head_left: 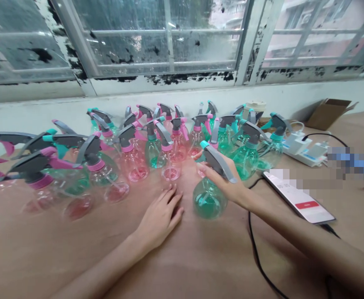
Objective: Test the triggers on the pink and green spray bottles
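My right hand point(223, 182) is wrapped round the neck of a green spray bottle point(209, 201) with a grey head and teal nozzle. The bottle stands upright on the brown tabletop point(188, 257), its nozzle pointing up and to the left. My left hand point(163, 209) lies on the table to the left of that bottle, fingers stretched out, holding nothing. Just beyond its fingertips is a pink spray bottle point(171, 168). Another pink spray bottle point(134, 162) stands to the left of that one.
Many pink and green spray bottles crowd the table along the wall, among them a green one point(246, 160) at right. A phone point(300, 197), black cable point(255, 245), white power strip point(304, 149) and open cardboard box point(328, 114) lie on the right. Windows point(169, 37) rise behind.
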`<state>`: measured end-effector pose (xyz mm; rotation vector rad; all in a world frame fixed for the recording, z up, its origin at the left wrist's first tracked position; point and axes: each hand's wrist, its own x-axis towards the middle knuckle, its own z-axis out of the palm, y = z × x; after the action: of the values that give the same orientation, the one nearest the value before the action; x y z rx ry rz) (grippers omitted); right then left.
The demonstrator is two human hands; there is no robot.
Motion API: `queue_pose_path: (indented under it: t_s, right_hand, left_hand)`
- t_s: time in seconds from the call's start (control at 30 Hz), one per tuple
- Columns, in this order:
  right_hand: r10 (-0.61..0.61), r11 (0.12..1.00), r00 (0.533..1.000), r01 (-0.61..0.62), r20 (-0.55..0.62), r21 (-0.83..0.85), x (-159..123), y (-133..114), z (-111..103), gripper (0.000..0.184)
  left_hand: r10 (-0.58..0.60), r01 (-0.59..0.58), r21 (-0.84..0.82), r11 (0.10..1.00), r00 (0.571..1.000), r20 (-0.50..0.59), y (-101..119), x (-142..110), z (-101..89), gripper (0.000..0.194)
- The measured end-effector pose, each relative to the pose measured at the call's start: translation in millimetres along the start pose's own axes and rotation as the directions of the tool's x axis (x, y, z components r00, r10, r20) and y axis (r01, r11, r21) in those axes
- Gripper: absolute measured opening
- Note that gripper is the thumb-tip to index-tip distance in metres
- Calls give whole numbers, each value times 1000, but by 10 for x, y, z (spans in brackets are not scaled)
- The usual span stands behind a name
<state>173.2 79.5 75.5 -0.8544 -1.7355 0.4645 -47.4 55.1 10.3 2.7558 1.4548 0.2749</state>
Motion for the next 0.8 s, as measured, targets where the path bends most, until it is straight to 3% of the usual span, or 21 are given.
queue_pose_path:
  t_s: [0.27, 0.43, 0.53, 0.8]
  right_hand:
    - [-7, 1000, 998, 5, 64, 26, 36, -54, -51, 14]
    - [-27, 1000, 994, 25, 107, 16, -5, -51, -75, 23]
    - [-26, 997, 986, 13, 165, 80, -35, -45, -67, 16]
    - [66, 986, 988, -86, 141, 144, -62, -62, -14, 20]
  left_hand:
    - [11, -13, 36, 999, 999, 43, 46, -4, -17, 50]
    - [9, -11, 37, 999, 999, 52, 54, -1, -14, 51]
    - [12, -14, 44, 999, 999, 47, 57, 0, -10, 51]
    - [7, -8, 22, 1000, 1000, 24, 57, 4, -16, 50]
